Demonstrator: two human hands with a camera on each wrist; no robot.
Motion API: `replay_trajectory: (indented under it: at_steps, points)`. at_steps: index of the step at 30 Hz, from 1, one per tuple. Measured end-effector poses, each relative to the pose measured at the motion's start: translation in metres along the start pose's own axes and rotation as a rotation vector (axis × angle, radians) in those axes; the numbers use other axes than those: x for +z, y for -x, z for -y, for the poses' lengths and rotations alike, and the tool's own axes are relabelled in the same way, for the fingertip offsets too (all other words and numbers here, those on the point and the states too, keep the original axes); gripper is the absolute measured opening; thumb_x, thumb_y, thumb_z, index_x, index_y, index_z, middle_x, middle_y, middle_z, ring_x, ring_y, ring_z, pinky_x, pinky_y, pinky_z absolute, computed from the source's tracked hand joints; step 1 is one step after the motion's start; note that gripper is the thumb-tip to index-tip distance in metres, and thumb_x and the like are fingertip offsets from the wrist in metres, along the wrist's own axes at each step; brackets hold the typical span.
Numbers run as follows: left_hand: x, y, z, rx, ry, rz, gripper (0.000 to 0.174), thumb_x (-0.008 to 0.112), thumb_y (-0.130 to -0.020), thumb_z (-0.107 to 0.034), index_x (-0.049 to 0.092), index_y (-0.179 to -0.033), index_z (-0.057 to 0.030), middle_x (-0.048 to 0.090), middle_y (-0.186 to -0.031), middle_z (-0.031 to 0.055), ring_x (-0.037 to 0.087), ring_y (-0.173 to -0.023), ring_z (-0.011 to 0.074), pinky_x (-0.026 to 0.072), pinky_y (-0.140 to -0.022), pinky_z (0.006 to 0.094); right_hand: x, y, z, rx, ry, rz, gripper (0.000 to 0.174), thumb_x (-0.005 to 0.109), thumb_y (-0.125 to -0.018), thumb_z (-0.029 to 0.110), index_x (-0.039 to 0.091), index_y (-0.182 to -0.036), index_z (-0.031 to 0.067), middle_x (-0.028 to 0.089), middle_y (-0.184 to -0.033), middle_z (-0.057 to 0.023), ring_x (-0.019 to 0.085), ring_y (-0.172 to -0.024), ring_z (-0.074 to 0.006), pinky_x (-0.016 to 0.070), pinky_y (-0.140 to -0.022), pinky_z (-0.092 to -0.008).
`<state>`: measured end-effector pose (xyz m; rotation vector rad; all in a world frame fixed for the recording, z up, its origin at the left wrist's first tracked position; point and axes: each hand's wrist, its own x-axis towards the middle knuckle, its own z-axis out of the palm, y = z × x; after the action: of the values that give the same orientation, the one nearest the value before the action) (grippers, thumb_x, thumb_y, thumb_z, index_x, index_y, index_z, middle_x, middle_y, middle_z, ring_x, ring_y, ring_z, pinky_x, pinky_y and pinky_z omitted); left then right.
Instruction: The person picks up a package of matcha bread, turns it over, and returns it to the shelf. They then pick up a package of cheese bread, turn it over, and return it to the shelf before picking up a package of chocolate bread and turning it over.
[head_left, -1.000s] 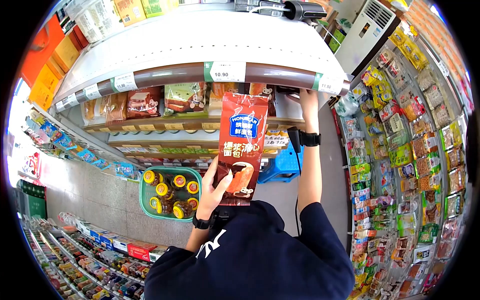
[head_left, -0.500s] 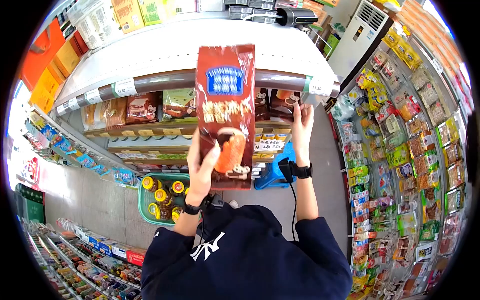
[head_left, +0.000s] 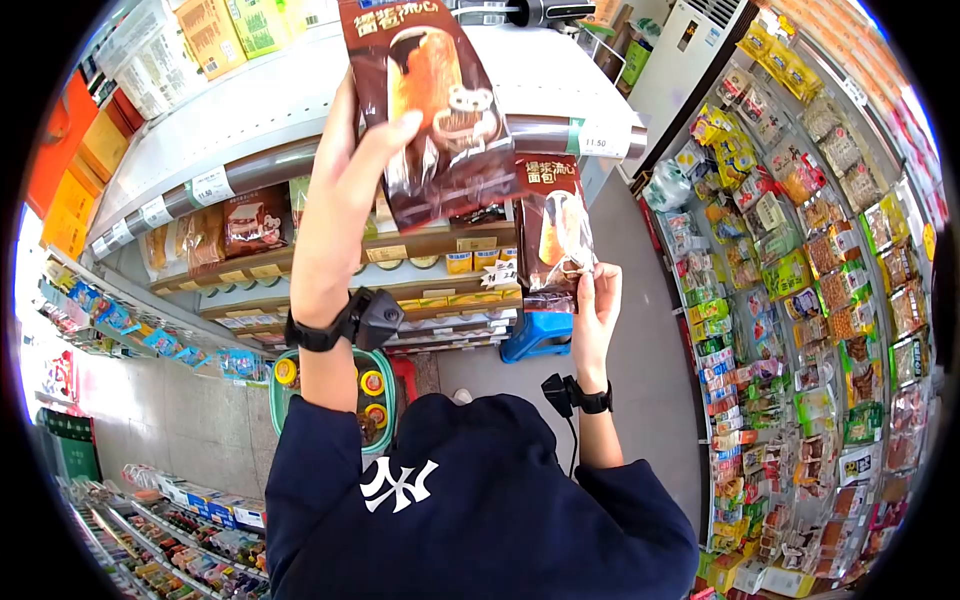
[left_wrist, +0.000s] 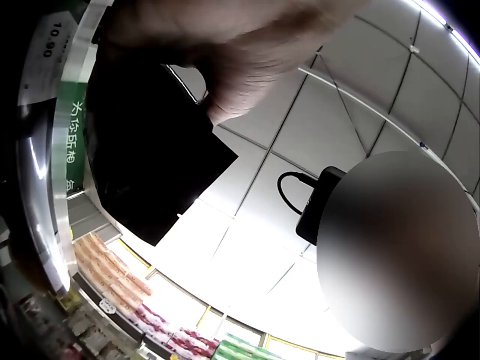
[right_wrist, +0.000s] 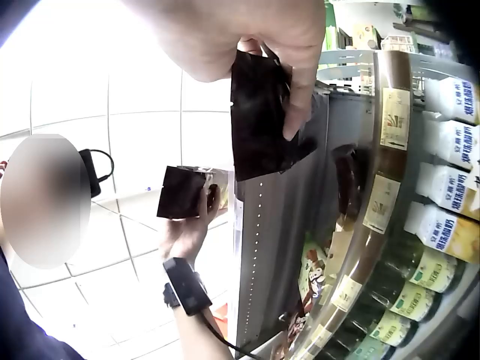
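Note:
In the head view my left hand (head_left: 350,165) grips a brown bag of bread (head_left: 440,110), thumb across its front, raised over the white top shelf. The left wrist view shows this bag (left_wrist: 150,150) as a dark shape beneath the hand. Lower and to the right, my right hand (head_left: 597,315) pinches the bottom edge of a second brown bread bag (head_left: 555,225) with matching print, at the shelf's right end. From the right wrist, that second bag (right_wrist: 259,120) looks nearly black under the fingers, with the left hand (right_wrist: 187,236) beyond it.
Packaged breads (head_left: 255,225) line the tier under the top shelf (head_left: 270,90), whose front edge carries price tags (head_left: 600,138). Below are a green basket (head_left: 280,410) with yellow-lidded jars and a blue stool (head_left: 537,335). A rack of hanging snacks (head_left: 800,290) stands at the right.
My left hand has lifted its bread bag up and leftward over the top shelf. The right hand has drawn the second bread bag out from under the shelf edge.

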<state>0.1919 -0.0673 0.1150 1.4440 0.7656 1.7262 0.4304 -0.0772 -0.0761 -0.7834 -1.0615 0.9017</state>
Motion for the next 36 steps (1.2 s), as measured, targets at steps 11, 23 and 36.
replay_trajectory:
  at_steps: [11,23,36]
  points:
    - [-0.009,-0.048,0.014,-0.131,-0.005,0.154,0.043,0.053,-0.094,-0.031,0.051,-0.127,-0.0047,0.053,-0.125,0.0039,0.049,-0.115,0.0134,0.0360,-0.102,0.0367,-0.016,0.041,0.009,0.054,-0.084,-0.020,0.007,0.048,-0.098,0.010,0.042,-0.101,0.0081,0.057,-0.098,-0.0034,0.050,-0.088,-0.0065,0.0408,-0.081,-0.0221]
    - [-0.024,-0.038,0.004,-0.093,-0.473,0.206,0.059,0.053,-0.093,-0.041,0.044,-0.136,-0.0019,0.038,-0.143,0.0160,0.033,-0.135,0.0226,0.0213,-0.110,0.0303,-0.029,0.061,0.015,0.045,-0.014,-0.002,0.010,0.048,-0.097,0.010,0.040,-0.100,0.0069,0.053,-0.092,-0.0013,0.048,-0.083,-0.0053,0.0395,-0.077,-0.0205]
    - [0.045,0.101,0.062,-0.066,-0.244,-0.102,0.040,0.044,-0.097,-0.017,0.043,-0.134,-0.0022,0.044,-0.138,0.0123,0.042,-0.128,0.0220,0.0356,-0.105,0.0379,-0.050,0.080,0.042,0.071,-0.026,0.075,0.017,0.053,-0.096,0.018,0.041,-0.097,0.0072,0.049,-0.089,0.0003,0.044,-0.081,-0.0053,0.0372,-0.076,-0.0204]
